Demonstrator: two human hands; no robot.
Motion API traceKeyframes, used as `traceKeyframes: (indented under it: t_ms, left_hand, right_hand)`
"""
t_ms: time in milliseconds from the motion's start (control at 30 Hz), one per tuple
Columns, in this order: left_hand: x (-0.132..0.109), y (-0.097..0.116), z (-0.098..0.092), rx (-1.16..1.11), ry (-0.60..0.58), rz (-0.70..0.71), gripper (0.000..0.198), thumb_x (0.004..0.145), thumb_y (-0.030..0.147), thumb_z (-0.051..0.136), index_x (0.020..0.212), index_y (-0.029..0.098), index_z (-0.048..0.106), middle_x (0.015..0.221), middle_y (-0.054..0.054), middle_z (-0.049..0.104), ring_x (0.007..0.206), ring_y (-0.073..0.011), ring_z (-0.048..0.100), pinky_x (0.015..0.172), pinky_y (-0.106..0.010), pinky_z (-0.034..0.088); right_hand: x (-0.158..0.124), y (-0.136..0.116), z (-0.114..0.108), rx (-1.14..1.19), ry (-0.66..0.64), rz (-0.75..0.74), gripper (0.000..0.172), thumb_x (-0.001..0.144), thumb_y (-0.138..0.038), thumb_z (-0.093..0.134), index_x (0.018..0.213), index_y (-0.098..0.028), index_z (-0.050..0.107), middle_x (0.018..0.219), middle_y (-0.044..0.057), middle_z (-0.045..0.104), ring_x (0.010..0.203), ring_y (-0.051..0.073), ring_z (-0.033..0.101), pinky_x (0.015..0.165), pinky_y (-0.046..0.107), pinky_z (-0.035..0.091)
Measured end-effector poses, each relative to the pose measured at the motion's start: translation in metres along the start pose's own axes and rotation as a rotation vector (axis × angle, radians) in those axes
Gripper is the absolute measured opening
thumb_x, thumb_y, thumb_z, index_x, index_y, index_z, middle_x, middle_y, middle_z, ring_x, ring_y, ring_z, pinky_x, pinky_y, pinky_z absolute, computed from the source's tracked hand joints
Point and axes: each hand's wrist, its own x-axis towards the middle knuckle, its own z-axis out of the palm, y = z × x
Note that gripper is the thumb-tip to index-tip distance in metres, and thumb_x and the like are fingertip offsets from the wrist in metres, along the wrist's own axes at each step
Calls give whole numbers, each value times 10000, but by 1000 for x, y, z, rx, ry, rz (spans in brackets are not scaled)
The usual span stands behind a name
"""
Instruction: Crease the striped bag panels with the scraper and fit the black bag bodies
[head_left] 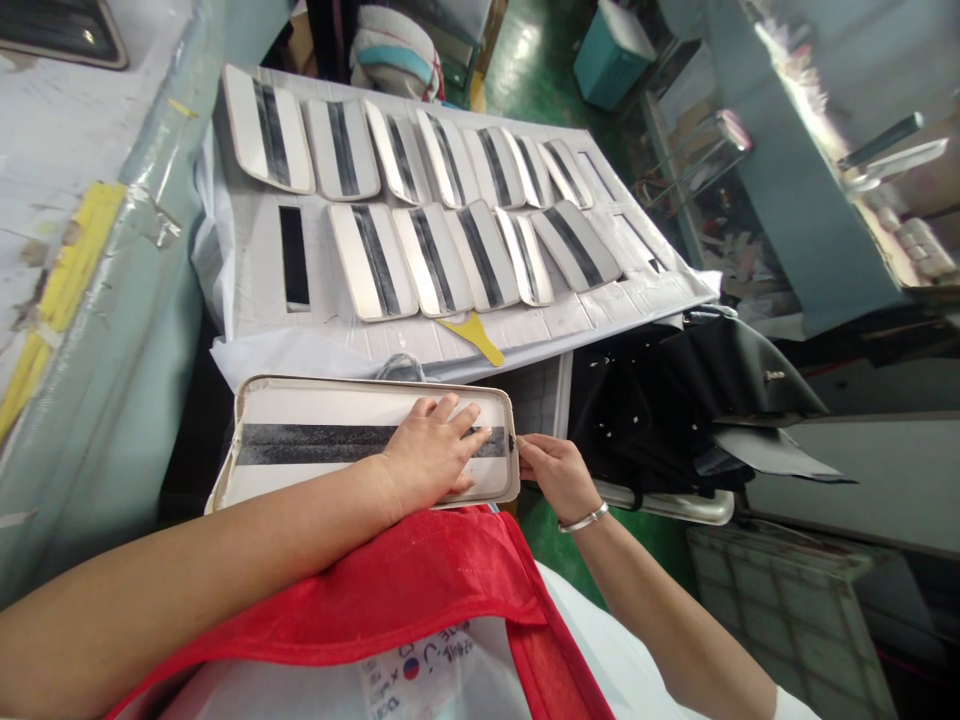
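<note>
A long white pouch panel [315, 410] with a dark strip down its middle and a zip round its rim lies across my lap. My left hand [431, 450] rests flat on its right part, fingers stretched out over the dark strip. My right hand [551, 470], wearing a silver bracelet, pinches the zip at the panel's right end, fingers closed on the small puller.
A white board [255, 290] ahead carries two rows of several similar white panels with dark strips [375, 260], plus a yellow scraper [476, 335]. Black bags [675, 400] are piled to the right. A red apron [420, 590] covers my lap. A pale wall runs along the left.
</note>
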Motion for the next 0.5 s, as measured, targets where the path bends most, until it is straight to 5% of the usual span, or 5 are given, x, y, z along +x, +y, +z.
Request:
traceKeyframes:
  t_ms: [167, 500]
  left_hand:
    - [0, -1, 2, -3, 5, 4, 568, 734, 518, 580, 1243, 278, 501, 1316, -53, 457, 1146, -328, 358, 863, -458, 324]
    - [1, -1, 2, 10, 13, 10, 586, 722, 520, 594, 1244, 272, 497, 1310, -42, 454, 1145, -323, 354, 866, -456, 330]
  right_hand:
    - [0, -7, -1, 157, 10, 146, 252, 616, -373, 701, 704, -141, 657, 638, 35, 663, 572, 142, 614, 585, 253, 510]
    - [7, -8, -4, 182, -37, 186, 387, 496, -443, 802, 694, -136, 675, 626, 34, 670, 589, 138, 626, 598, 243, 540]
